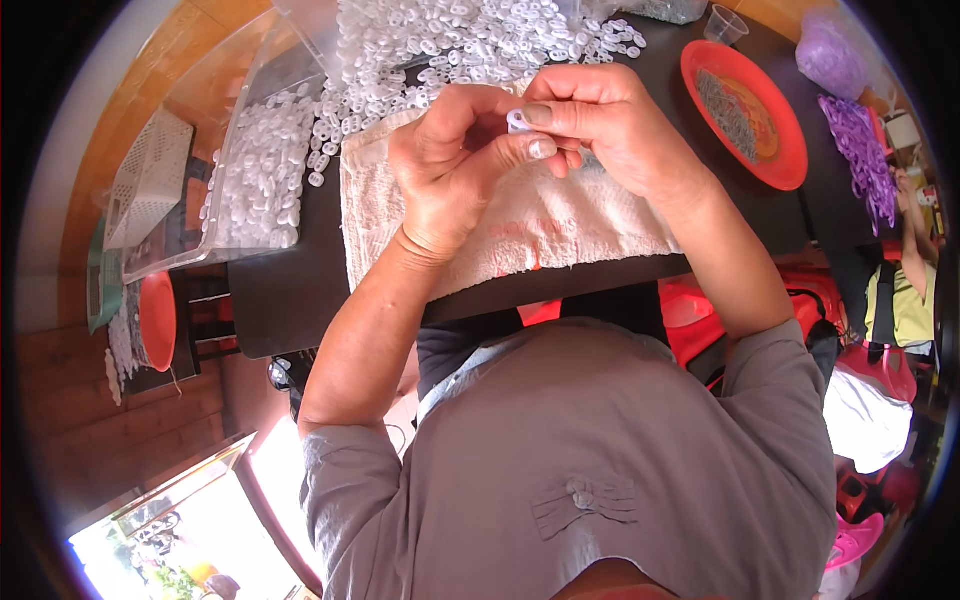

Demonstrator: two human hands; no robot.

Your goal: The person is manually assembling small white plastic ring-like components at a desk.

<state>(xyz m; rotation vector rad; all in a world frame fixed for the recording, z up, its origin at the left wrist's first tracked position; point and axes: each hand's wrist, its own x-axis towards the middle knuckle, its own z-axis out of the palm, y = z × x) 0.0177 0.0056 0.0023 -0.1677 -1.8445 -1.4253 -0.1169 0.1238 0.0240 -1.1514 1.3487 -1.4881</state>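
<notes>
Both hands meet over a cream towel [510, 235] spread on the dark table. My left hand [450, 165] is closed, its thumb and forefinger around a small white plastic piece [517, 121]. From the other side my right hand [620, 120] pinches at the same piece, its thumb pressed next to it. Fingers cover much of the piece. Just beyond my hands lies a heap of small white oval pieces with holes [450, 40]. More such pieces fill a clear plastic bin [215, 250] on the left.
An orange-red plate [790, 165] on the right holds thin metal pieces [725, 110]. Near it are a clear cup [727, 24], a purple bag [832, 55] and a pile of purple strips [858, 160]. A white perforated basket [150, 185] stands far left. Another person's arm [912, 230] shows far right.
</notes>
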